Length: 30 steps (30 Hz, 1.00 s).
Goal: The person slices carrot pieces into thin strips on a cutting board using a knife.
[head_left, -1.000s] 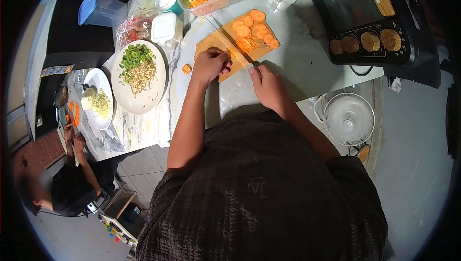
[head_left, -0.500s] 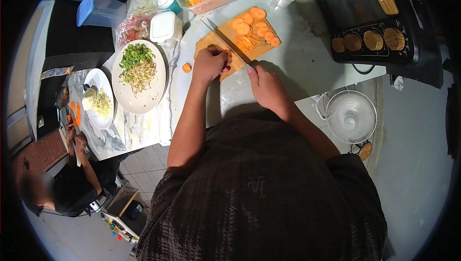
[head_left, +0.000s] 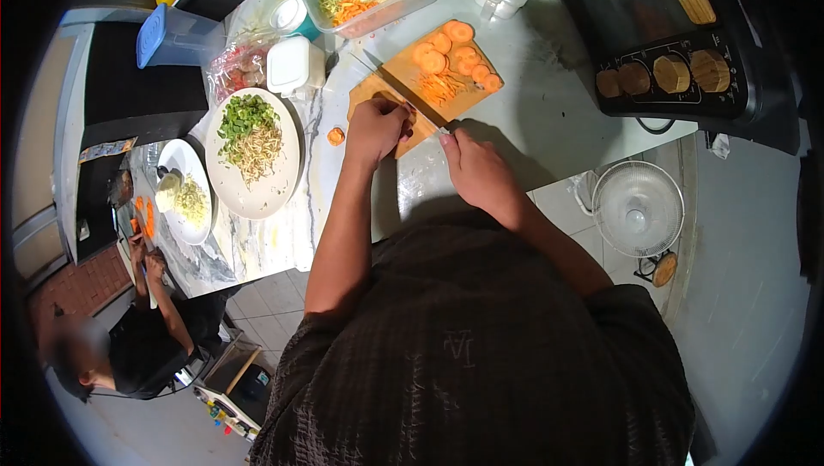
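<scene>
Right hand (head_left: 476, 166): clenched on one knife (head_left: 408, 97), blade across one cutting board (head_left: 403, 62). Left hand (head_left: 376, 131): curled over board, grasp hidden, can't tell. Right of blade, on board: at least eight carrot slices (head_left: 433, 63). Around: two plates (head_left: 290, 153), one oven (head_left: 669, 45). Marbled counter (head_left: 257, 247), tiled floor (head_left: 268, 299).

We see a brightly lit bench (head_left: 279, 247), dark shadow (head_left: 508, 142) beside the right hand (head_left: 477, 166), fisheye-bent edges, black corners, co-worker's head (head_left: 77, 353) blurred.

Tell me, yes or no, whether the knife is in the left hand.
No, the right hand grips the knife, whose blade lies across the board.
</scene>
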Motion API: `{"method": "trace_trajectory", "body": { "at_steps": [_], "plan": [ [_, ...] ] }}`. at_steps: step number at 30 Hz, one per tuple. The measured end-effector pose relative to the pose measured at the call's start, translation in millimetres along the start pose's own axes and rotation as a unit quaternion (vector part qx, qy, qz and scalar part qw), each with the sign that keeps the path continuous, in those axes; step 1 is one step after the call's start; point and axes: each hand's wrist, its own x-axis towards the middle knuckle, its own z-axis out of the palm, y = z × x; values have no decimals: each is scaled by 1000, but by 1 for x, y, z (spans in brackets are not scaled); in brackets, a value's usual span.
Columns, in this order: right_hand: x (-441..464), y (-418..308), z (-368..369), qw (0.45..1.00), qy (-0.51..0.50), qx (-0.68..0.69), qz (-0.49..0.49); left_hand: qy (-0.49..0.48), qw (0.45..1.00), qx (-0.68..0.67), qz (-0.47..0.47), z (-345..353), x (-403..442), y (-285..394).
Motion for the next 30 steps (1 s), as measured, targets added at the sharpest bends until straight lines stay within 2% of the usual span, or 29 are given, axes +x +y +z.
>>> {"method": "trace_trajectory", "body": {
  "at_steps": [10, 12, 16, 18, 27, 30],
  "plan": [
    [-1, -6, -3, 999, -16, -19, 29, -4, 1000, 15, -16, -1, 2, 0],
    [2, -4, 0, 999, 0, -37, 3, 3, 999, 33, -17, -1, 1, 3],
    [4, -8, 0, 998, 24, -48, 11, 10, 1000, 15, -17, 0, 3, 2],
    [5, -10, -5, 999, -28, -24, 36, 8, 999, 28, -13, 0, 4, -5],
    [12, -16, -2, 996, -46, -46, 61, 1, 999, 24, -30, -2, -2, -6],
    [18, -15, 5, 998, -10, -45, 34, -3, 1000, 11, -23, -1, 3, -3]
  ]
}}
